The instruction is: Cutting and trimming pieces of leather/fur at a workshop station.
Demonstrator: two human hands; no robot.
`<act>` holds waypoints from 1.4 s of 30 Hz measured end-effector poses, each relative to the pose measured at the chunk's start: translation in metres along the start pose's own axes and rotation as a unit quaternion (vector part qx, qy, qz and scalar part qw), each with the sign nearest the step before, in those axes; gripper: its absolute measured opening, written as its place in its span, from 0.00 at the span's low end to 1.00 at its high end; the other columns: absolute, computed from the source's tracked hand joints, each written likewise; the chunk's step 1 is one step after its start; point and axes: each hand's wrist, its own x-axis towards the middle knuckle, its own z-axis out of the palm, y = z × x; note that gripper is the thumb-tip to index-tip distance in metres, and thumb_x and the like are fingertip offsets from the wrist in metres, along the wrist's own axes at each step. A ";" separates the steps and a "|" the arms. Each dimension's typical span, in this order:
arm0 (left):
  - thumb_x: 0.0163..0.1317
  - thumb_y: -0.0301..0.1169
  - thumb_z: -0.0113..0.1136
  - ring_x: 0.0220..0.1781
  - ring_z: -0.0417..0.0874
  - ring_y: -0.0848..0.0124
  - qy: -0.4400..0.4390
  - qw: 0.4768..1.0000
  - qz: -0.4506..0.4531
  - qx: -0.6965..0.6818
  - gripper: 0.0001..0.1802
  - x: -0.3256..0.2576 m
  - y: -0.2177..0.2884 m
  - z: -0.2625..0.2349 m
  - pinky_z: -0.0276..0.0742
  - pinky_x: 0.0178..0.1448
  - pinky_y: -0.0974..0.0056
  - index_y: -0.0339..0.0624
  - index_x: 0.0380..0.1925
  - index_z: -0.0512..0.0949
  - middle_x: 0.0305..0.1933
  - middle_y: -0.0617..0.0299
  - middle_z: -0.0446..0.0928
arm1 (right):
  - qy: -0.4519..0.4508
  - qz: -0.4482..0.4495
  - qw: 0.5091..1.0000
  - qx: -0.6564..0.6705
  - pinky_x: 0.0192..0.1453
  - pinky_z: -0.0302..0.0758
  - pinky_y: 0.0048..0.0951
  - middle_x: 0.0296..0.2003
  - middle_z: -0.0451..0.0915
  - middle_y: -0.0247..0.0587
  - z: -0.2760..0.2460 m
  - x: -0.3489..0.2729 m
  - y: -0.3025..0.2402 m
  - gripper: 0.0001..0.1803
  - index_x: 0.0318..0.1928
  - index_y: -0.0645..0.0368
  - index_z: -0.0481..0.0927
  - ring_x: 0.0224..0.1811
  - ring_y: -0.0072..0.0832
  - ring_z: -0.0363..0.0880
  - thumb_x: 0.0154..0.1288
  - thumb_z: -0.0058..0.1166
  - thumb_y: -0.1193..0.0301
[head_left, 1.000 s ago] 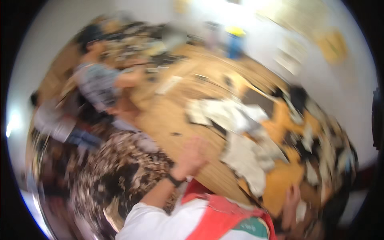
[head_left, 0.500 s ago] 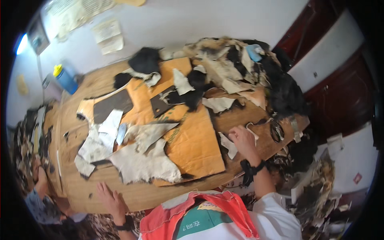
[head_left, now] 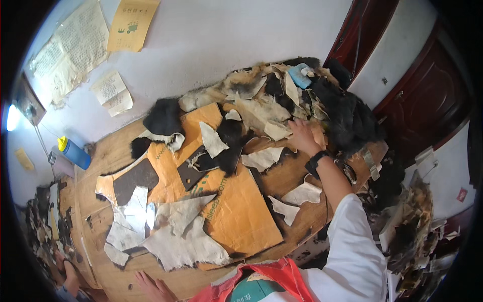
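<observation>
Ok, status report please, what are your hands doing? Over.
Right hand flat on the heap of fur and hide scraps. Left hand resting on the table edge. Both open, holding nothing.

We look down from head height through one wide fisheye, tilted sideways over the wooden surface (head_left: 287,176), fairly near, the white wall (head_left: 211,45) beyond.

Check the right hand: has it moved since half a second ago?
Yes. The right hand has gone from the table's near-right edge, by the scissors, up across the wooden table to the pile of fur scraps near the wall.
</observation>
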 end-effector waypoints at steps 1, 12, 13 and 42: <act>0.73 0.54 0.38 0.76 0.50 0.42 -0.004 1.000 -0.002 -0.008 0.39 -0.001 0.000 0.001 0.45 0.77 0.45 0.27 0.68 0.58 0.74 0.35 0.52 | -0.018 0.014 0.997 -0.069 0.55 0.71 0.42 0.38 0.81 0.46 0.007 0.005 0.001 0.13 0.42 0.57 0.81 0.48 0.47 0.78 0.54 0.57 0.70; 0.74 0.53 0.36 0.74 0.55 0.42 -0.020 0.999 -0.040 0.025 0.38 0.006 0.025 -0.010 0.50 0.76 0.46 0.29 0.68 0.60 0.72 0.36 0.58 | 0.161 0.037 0.978 -0.131 0.41 0.77 0.44 0.36 0.77 0.43 -0.057 0.121 0.077 0.09 0.39 0.55 0.77 0.41 0.44 0.80 0.57 0.52 0.71; 0.74 0.53 0.36 0.74 0.55 0.42 -0.027 0.999 -0.039 0.025 0.38 0.008 0.025 -0.009 0.50 0.76 0.46 0.29 0.68 0.60 0.72 0.36 0.58 | 0.173 0.064 0.972 -0.148 0.41 0.77 0.45 0.36 0.77 0.43 -0.055 0.125 0.089 0.08 0.39 0.55 0.76 0.41 0.44 0.80 0.57 0.52 0.71; 0.74 0.52 0.35 0.75 0.54 0.43 -0.020 0.998 -0.045 0.031 0.35 0.015 0.040 -0.015 0.49 0.76 0.46 0.37 0.71 0.56 0.74 0.38 0.54 | -0.186 0.096 0.961 0.181 0.47 0.75 0.38 0.42 0.79 0.48 0.069 0.084 0.048 0.15 0.47 0.64 0.79 0.45 0.39 0.79 0.62 0.54 0.70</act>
